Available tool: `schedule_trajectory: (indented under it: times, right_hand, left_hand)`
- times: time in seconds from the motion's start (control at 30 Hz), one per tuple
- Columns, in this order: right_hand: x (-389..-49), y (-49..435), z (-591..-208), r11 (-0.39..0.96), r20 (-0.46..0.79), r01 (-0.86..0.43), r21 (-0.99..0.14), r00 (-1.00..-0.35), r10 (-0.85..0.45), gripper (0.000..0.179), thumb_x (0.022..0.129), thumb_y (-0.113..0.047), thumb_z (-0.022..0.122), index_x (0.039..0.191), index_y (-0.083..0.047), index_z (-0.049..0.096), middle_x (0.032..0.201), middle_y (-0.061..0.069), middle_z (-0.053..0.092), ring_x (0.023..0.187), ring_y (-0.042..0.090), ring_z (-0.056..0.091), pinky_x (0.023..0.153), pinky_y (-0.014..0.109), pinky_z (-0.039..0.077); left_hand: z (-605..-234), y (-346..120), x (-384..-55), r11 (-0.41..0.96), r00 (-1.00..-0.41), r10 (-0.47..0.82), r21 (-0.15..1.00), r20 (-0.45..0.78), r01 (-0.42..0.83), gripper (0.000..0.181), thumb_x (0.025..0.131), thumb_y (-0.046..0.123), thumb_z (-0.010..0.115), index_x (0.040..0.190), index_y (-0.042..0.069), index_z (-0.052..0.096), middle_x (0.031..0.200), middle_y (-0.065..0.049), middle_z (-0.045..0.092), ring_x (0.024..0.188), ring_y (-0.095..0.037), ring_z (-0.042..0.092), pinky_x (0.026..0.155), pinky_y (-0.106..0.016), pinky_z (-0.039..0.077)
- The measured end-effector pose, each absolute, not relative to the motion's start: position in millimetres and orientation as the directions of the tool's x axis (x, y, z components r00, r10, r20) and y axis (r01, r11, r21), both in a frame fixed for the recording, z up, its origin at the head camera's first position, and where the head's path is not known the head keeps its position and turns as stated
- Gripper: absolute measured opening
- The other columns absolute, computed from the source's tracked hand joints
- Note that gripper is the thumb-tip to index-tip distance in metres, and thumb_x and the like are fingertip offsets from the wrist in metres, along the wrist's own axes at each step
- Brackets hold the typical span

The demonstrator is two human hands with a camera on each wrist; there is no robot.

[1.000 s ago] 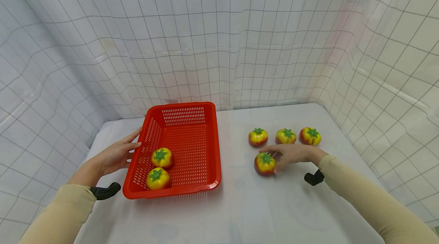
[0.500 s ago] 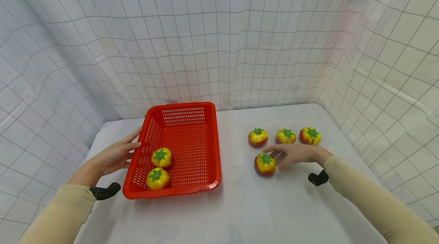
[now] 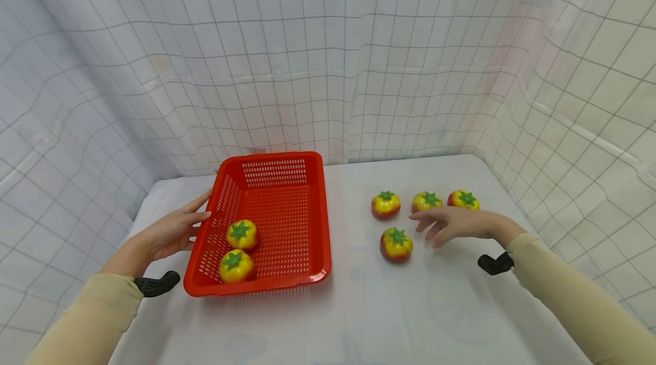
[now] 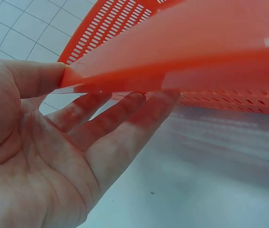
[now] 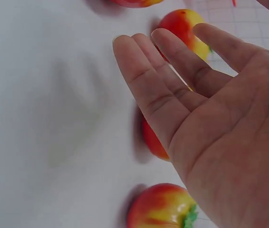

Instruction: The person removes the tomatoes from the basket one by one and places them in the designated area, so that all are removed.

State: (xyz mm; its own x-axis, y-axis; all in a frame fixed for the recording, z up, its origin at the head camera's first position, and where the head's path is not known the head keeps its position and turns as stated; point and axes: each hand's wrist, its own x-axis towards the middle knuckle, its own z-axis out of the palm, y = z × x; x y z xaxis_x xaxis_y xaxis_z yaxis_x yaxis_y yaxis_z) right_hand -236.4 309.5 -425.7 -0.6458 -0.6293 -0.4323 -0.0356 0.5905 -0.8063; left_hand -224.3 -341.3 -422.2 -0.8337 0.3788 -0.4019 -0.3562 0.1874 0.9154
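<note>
My left hand touches the left side of a red plastic basket. In the left wrist view its thumb lies at the basket's rim and the extended fingers reach beneath it. Two red-and-yellow tomato-like fruits with green leafy tops, a rear one and a front one, sit in the basket. My right hand hovers over the table with loosely spread fingers, holding nothing. Left of it, apart from the fingers, stands another tomato-like fruit. In the right wrist view the palm and fingers partly cover fruits behind them.
Three more tomato-like fruits, a left one, a middle one and a right one, form a row behind my right hand. A white cloth covers the table. Gridded white curtains surround its back and sides.
My right hand has let go of the front fruit and moved right, slightly back and away from it. That fruit stays in place. My left hand and the basket look nearly unchanged.
</note>
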Motion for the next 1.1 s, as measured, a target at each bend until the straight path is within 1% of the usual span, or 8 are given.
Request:
schedule_trajectory:
  times: [0.17, 0.23, 0.4, 0.67, 0.73, 0.9, 1.03, 1.1]
  right_hand:
    - [-235, 311, -410, 0.588, -0.405, -0.067, -0.806, -0.663, -0.630, 0.066, 0.093, -0.023, 0.073, 0.154, -0.025, 0.046, 0.147, 0.013, 0.051, 0.127, 0.031, 0.055, 0.104, 0.044, 0.044]
    - [-236, 310, -405, 0.574, -0.385, -0.078, -0.815, -0.668, -0.637, 0.064, 0.093, -0.024, 0.074, 0.151, -0.028, 0.048, 0.148, 0.013, 0.051, 0.127, 0.033, 0.054, 0.104, 0.044, 0.045]
    - [-238, 302, -398, 0.546, -0.328, -0.123, -0.829, -0.685, -0.651, 0.061, 0.094, -0.020, 0.073, 0.150, -0.029, 0.050, 0.146, 0.013, 0.053, 0.127, 0.031, 0.055, 0.103, 0.044, 0.047]
    - [-243, 278, -390, 0.539, -0.292, -0.164, -0.826, -0.694, -0.659, 0.061, 0.097, -0.023, 0.071, 0.153, -0.022, 0.047, 0.139, 0.001, 0.059, 0.126, 0.026, 0.057, 0.104, 0.044, 0.046]
    - [-245, 270, -387, 0.541, -0.281, -0.180, -0.822, -0.698, -0.659, 0.060, 0.097, -0.026, 0.071, 0.153, -0.024, 0.048, 0.140, 0.002, 0.059, 0.127, 0.025, 0.057, 0.103, 0.045, 0.046]
    - [-251, 246, -380, 0.523, -0.262, -0.191, -0.830, -0.696, -0.669, 0.055, 0.096, -0.034, 0.073, 0.147, -0.036, 0.052, 0.144, 0.004, 0.057, 0.129, 0.027, 0.057, 0.103, 0.048, 0.046]
    - [-257, 225, -375, 0.484, -0.216, -0.235, -0.843, -0.676, -0.704, 0.053, 0.096, -0.031, 0.072, 0.146, -0.035, 0.054, 0.139, 0.001, 0.061, 0.126, 0.027, 0.059, 0.105, 0.046, 0.044]
    - [-260, 214, -373, 0.460, -0.198, -0.246, -0.853, -0.663, -0.722, 0.052, 0.097, -0.030, 0.071, 0.146, -0.035, 0.054, 0.137, -0.001, 0.062, 0.124, 0.026, 0.060, 0.104, 0.045, 0.046]
  left_hand:
    - [-419, -340, -225, 0.182, -0.830, 0.370, 0.909, -0.417, -0.375, 0.071, 0.112, 0.031, 0.042, 0.163, 0.039, -0.007, 0.166, -0.025, 0.014, 0.120, -0.030, 0.060, 0.094, -0.057, 0.053]
    - [-417, -340, -224, 0.182, -0.829, 0.373, 0.909, -0.417, -0.375, 0.072, 0.112, 0.031, 0.043, 0.163, 0.038, -0.007, 0.165, -0.026, 0.014, 0.121, -0.031, 0.059, 0.094, -0.057, 0.054]
    - [-417, -339, -224, 0.178, -0.829, 0.375, 0.910, -0.416, -0.376, 0.074, 0.111, 0.031, 0.044, 0.163, 0.037, -0.008, 0.165, -0.027, 0.014, 0.120, -0.030, 0.060, 0.094, -0.056, 0.054]
    - [-417, -337, -225, 0.175, -0.830, 0.356, 0.903, -0.429, -0.391, 0.073, 0.111, 0.030, 0.044, 0.163, 0.038, -0.006, 0.166, -0.025, 0.014, 0.121, -0.031, 0.059, 0.095, -0.056, 0.054]
    - [-417, -337, -224, 0.177, -0.831, 0.357, 0.905, -0.426, -0.388, 0.073, 0.111, 0.029, 0.044, 0.163, 0.038, -0.007, 0.166, -0.026, 0.013, 0.121, -0.031, 0.059, 0.095, -0.056, 0.053]
    - [-415, -336, -223, 0.178, -0.831, 0.356, 0.904, -0.427, -0.388, 0.073, 0.112, 0.028, 0.043, 0.163, 0.037, -0.008, 0.166, -0.026, 0.014, 0.121, -0.031, 0.058, 0.095, -0.055, 0.054]
    - [-415, -336, -223, 0.179, -0.833, 0.352, 0.904, -0.428, -0.389, 0.073, 0.112, 0.028, 0.043, 0.163, 0.037, -0.008, 0.166, -0.026, 0.014, 0.121, -0.031, 0.059, 0.095, -0.055, 0.054]
    - [-415, -336, -223, 0.179, -0.834, 0.350, 0.904, -0.427, -0.387, 0.073, 0.112, 0.029, 0.043, 0.163, 0.038, -0.008, 0.165, -0.026, 0.015, 0.121, -0.032, 0.059, 0.094, -0.055, 0.054]
